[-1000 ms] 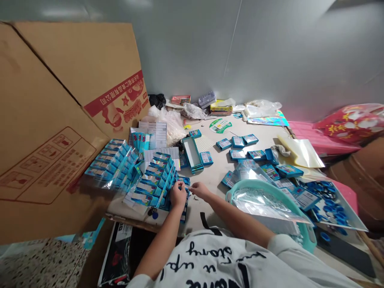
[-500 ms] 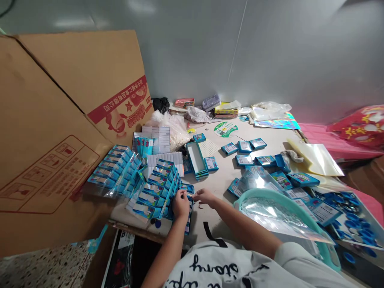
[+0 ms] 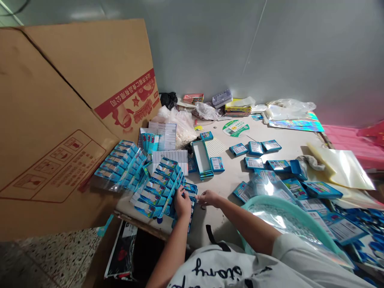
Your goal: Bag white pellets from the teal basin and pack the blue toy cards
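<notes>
My left hand (image 3: 183, 203) rests against a row of small blue boxes (image 3: 192, 188) near the table's front edge. Its fingers are curled in, and what they grip is hidden. From the right, my right hand (image 3: 208, 198) reaches the same row with thumb and forefinger together at its edge. Anything in that pinch is too small to name. Immediately left of my left hand, a tilted display of blue boxes with clear windows (image 3: 160, 186) leans over the table. A second group of such boxes (image 3: 118, 162), partly under clear plastic film, sits farther left.
A large cardboard box (image 3: 120, 56) stands along the left side. An open blue tray (image 3: 201, 156) lies beyond my hands. Loose blue boxes (image 3: 255, 148) are spread to the right. A turquoise basket (image 3: 282, 202) with clear plastic sheets stands beside my right forearm.
The camera view has shifted, so the scene sits somewhat differently. My right hand still pinches beside the row, its fingers slightly lower along the edge. My left hand stays at the boxes.
</notes>
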The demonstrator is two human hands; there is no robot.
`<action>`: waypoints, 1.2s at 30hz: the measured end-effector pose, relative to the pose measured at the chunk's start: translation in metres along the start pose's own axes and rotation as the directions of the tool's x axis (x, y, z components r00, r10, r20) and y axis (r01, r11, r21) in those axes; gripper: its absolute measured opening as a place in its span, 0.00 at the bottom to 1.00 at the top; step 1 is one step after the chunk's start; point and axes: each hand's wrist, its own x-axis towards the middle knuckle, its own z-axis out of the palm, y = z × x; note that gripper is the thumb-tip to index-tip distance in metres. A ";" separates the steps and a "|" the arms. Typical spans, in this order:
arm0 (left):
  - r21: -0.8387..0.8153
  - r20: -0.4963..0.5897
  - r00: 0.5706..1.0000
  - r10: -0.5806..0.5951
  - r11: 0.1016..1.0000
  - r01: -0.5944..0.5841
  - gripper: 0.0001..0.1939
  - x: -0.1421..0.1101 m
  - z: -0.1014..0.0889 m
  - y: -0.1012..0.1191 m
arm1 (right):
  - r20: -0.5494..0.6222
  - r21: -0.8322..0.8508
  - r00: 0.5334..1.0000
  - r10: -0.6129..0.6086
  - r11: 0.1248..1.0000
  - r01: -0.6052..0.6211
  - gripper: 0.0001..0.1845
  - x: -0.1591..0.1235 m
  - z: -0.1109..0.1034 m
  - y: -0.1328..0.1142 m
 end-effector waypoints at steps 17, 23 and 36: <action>-0.234 0.266 0.817 0.512 0.856 -0.460 0.10 -0.099 -0.048 0.006 | -0.383 -0.420 0.714 -0.587 0.798 0.432 0.16 -0.259 -0.154 0.042; -0.334 0.408 0.654 0.637 0.771 -0.542 0.10 -0.142 -0.016 0.058 | -0.570 -0.682 0.629 -0.528 0.731 -0.004 0.26 -0.317 -0.153 0.181; -0.231 0.586 0.354 0.729 0.570 -0.789 0.26 -0.212 0.057 0.175 | -0.304 -0.891 0.197 -0.932 0.352 0.286 0.17 -0.313 -0.100 0.232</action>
